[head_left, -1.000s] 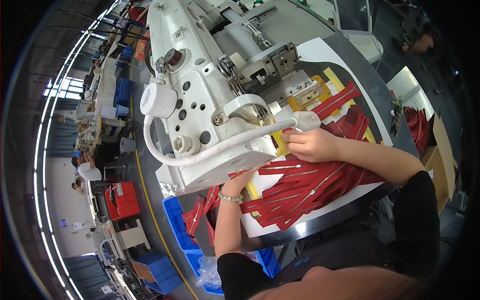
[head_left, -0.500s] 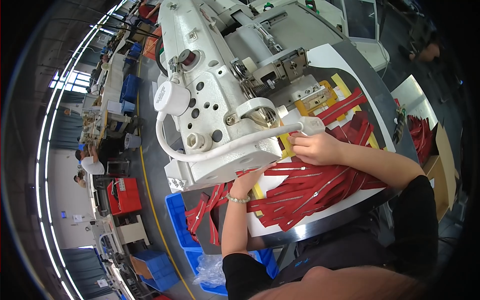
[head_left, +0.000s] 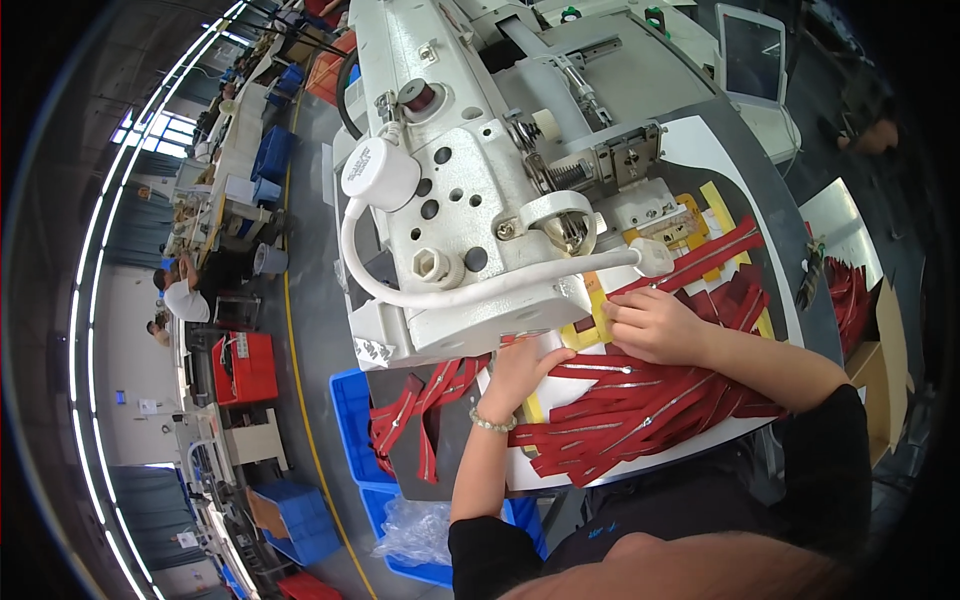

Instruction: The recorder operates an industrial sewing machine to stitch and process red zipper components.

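My right hand is closed, its fingertips pinched at the near end of a red zipper beside the yellow plate of a white industrial sewing machine. That zipper runs off to the right, past the machine's clamp. Close to the machine head's lower edge, my left hand wears a beaded bracelet and has its thumb stretched away from the fingers. A thin red strip shows at its fingertips, which the machine head partly hides. Below both hands lies a heap of red zippers on a white sheet.
More red zippers hang over the table's left side, above a blue bin. A blue crate with clear plastic stands below. At right is a cardboard box. A white cable loops across the machine head.
The whole view has shifted, so the machine appears further right. My left thumb now stands apart from the fingers. My right hand stays by the yellow plate.
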`<state>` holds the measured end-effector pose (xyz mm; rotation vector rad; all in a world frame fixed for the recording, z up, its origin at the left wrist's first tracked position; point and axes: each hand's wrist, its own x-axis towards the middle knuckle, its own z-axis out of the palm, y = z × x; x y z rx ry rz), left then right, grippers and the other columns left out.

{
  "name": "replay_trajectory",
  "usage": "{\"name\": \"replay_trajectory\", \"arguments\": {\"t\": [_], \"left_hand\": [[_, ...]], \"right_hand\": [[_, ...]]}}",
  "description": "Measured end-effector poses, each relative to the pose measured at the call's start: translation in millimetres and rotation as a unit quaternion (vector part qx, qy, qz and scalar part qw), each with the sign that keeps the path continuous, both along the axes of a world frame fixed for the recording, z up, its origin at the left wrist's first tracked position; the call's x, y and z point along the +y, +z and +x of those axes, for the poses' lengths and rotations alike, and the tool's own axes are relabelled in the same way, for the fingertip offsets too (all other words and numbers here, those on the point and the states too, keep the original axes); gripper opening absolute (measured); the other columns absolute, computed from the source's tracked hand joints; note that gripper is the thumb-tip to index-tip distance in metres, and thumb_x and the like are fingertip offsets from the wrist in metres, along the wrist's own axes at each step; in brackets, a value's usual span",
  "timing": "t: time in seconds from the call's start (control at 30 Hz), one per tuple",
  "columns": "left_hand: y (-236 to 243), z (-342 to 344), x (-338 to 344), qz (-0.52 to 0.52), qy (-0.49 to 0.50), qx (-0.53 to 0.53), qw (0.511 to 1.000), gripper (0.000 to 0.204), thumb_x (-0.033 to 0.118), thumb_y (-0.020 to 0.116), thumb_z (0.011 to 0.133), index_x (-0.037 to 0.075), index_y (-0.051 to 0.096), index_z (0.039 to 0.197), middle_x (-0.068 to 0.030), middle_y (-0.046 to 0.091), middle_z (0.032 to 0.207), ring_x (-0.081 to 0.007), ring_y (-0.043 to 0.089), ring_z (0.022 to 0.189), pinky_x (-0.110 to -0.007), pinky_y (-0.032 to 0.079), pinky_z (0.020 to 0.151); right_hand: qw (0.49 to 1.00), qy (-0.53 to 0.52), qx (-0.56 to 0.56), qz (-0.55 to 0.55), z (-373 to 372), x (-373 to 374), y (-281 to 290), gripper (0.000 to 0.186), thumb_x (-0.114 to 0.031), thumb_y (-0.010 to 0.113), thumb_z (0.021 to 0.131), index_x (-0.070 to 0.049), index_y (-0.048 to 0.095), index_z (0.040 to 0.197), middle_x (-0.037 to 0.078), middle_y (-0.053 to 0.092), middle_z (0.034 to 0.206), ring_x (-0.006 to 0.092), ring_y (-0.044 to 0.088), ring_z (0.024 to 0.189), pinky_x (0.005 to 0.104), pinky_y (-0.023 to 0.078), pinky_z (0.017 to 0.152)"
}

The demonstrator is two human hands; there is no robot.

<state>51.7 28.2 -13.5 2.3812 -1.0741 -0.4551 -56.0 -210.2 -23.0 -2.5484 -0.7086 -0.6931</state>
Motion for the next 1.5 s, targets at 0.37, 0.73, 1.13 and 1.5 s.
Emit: {"name": "replay_trajectory", "arguments": {"t": [0.37,0.73,1.13,1.5], "left_hand": [[8,-21,-14,-0.011,0.013,-0.175,0.984,0.060,0.048,0.069,0.078,0.004,0.056,0.116,-0.0122,0.060,0.109,-0.0319,0.052,0.106,-0.044,0.031,0.095],[-2,-22,-10,-0.066,0.015,-0.193,0.979,0.051,0.046,0.072,0.075,0.005,0.058,0.102,-0.0064,0.061,0.093,-0.0285,0.056,0.093,-0.043,0.036,0.089],[-4,-20,-10,-0.115,-0.001,-0.242,0.963,0.052,0.045,0.073,0.073,0.005,0.057,0.103,-0.0043,0.059,0.091,-0.0262,0.055,0.091,-0.040,0.038,0.086],[-8,-21,-7,-0.144,0.010,-0.250,0.957,0.042,0.040,0.075,0.073,0.007,0.058,0.090,-0.0041,0.059,0.083,-0.0249,0.055,0.084,-0.038,0.038,0.082]], "right_hand": [[1.000,-0.004,0.017,-0.012,0,1,5,0.017,-0.015,0.068,0.074,-0.008,0.056,0.084,0.008,0.061,0.102,0.0233,0.061,0.095,0.0340,0.048,0.081],[0.999,-0.015,-0.022,-0.043,0,0,20,0.016,-0.018,0.067,0.076,-0.009,0.057,0.084,0.006,0.062,0.101,0.0207,0.061,0.090,0.0352,0.048,0.081],[0.982,-0.187,0.026,-0.008,55,-16,9,0.055,-0.029,0.075,0.074,-0.001,0.053,0.115,0.015,0.055,0.104,0.0333,0.054,0.096,0.0440,0.041,0.089],[0.957,-0.214,0.185,-0.066,17,4,35,0.054,-0.026,0.076,0.073,0.001,0.055,0.115,0.014,0.053,0.106,0.0324,0.052,0.102,0.0406,0.050,0.086]]}}
